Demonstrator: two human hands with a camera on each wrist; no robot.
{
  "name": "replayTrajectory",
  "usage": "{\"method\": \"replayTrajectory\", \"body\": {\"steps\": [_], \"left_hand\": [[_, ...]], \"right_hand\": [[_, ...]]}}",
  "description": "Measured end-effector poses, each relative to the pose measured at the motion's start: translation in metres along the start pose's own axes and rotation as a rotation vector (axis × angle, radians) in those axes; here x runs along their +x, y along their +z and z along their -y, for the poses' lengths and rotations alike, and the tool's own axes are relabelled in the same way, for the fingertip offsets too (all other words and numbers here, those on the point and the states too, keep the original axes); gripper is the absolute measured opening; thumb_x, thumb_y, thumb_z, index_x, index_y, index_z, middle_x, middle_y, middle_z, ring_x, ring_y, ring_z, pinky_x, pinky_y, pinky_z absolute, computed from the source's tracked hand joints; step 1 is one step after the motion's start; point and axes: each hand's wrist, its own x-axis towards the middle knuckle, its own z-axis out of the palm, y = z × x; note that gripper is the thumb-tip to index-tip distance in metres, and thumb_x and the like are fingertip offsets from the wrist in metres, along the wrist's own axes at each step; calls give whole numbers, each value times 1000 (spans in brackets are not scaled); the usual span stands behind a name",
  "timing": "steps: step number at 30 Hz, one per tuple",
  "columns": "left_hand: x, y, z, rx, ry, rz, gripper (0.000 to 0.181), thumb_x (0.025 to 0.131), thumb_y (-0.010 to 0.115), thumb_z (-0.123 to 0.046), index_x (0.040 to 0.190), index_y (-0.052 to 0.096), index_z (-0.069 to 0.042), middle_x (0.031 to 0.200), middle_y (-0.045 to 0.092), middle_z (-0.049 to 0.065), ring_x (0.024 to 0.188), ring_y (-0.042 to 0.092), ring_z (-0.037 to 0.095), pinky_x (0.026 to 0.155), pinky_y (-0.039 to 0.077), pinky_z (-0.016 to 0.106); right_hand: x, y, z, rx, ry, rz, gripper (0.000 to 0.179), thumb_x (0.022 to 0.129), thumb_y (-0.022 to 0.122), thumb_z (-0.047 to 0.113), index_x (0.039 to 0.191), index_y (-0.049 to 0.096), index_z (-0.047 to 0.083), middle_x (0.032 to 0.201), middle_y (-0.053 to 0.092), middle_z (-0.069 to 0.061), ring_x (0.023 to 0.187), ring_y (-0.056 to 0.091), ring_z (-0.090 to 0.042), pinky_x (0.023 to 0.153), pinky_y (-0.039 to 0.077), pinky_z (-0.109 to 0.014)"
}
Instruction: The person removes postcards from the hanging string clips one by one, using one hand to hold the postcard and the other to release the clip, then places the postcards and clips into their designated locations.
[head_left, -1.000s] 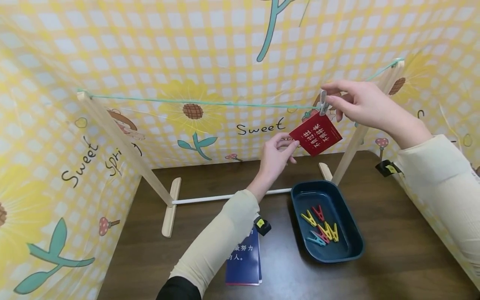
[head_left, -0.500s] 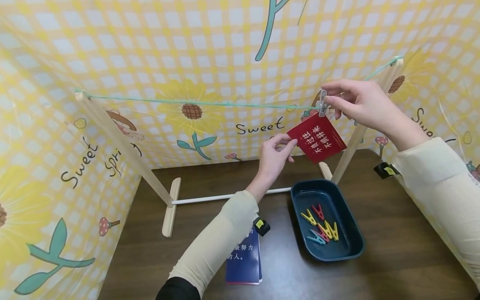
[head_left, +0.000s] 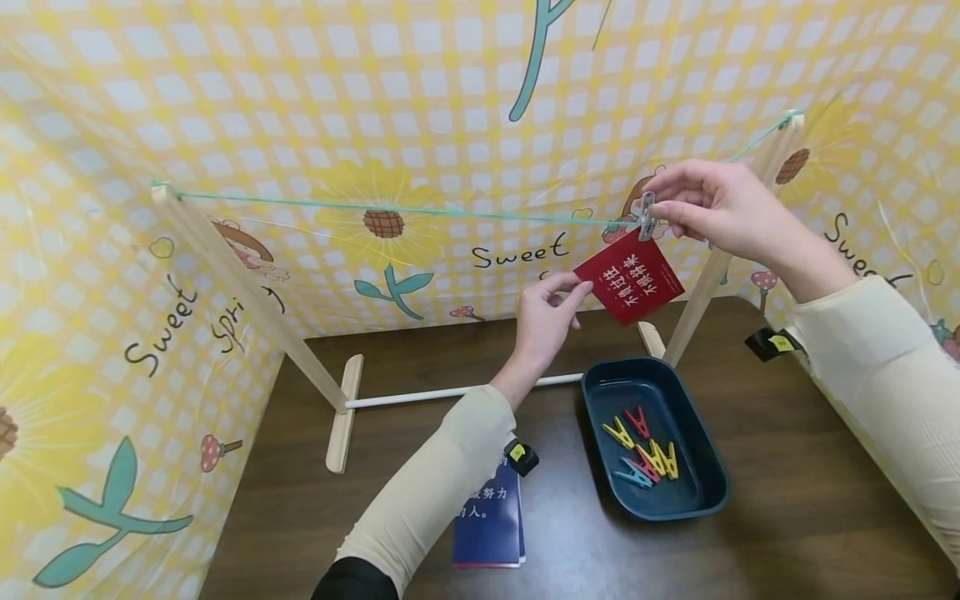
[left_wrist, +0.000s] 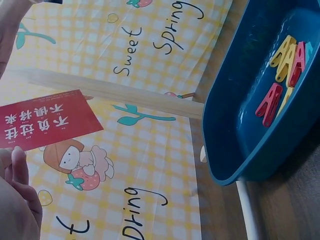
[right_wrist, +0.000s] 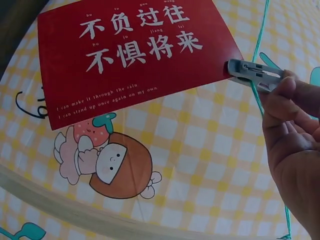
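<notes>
A red card (head_left: 628,277) with white characters hangs tilted below the green string (head_left: 420,210). My right hand (head_left: 712,204) pinches a grey clothespin (head_left: 647,217) between thumb and fingers. In the right wrist view that clothespin (right_wrist: 255,74) bites a corner of the card (right_wrist: 135,55), and the string (right_wrist: 259,37) passes at its jaws. At the card's left corner, my left hand (head_left: 547,312) holds it between thumb and forefinger. The left wrist view shows the card (left_wrist: 50,120) beside the left thumb (left_wrist: 20,162).
A dark blue tray (head_left: 708,450) holds several yellow, red and blue clothespins (head_left: 651,458). Wooden posts (head_left: 247,292) carry the string, with a white rod (head_left: 408,397) low between them. Blue cards (head_left: 487,533) lie stacked under the left forearm. Yellow checked cloth (head_left: 450,83) encloses the table.
The right hand and clothespin have come down slightly, and the string dips lower with them. The card tilted and shifted a little; the left hand keeps its corner.
</notes>
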Motion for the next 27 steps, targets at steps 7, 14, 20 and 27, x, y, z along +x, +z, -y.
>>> {"method": "replayTrajectory", "body": {"steps": [7, 14, 20, 27], "left_hand": [[-2, -2, -1, 20, 5, 5, 20, 97, 76, -18, 110, 78, -2, 106, 76, 9, 61, 59, 47, 53, 49, 22], [-1, -4, 0, 29, 11, 10, 20, 97, 76, -17, 110, 78, -2, 105, 76, 9, 56, 60, 40, 52, 49, 23], [-1, -6, 1, 40, 15, 27, 19, 98, 75, -17, 108, 77, -1, 104, 75, 10, 56, 62, 35, 54, 52, 26], [0, -9, -1, 49, 12, 23, 19, 98, 75, -18, 108, 77, -2, 104, 76, 10, 55, 61, 30, 56, 53, 27]], "right_hand": [[-4, 7, 4, -2, -6, -111, 19, 102, 68, 13, 119, 69, 4, 91, 73, 10, 68, 59, -11, 61, 47, -17], [-4, 11, 4, 60, -66, -262, 13, 99, 71, 9, 106, 73, -2, 88, 73, 9, 66, 62, -9, 63, 46, -18], [-3, 12, 1, 27, -102, -290, 12, 99, 71, 6, 107, 73, -3, 92, 73, 13, 68, 62, -8, 59, 41, -19], [-2, 13, 4, -36, -187, -345, 9, 98, 71, 2, 105, 74, -3, 88, 72, 16, 70, 62, -7, 57, 38, -20]]}}
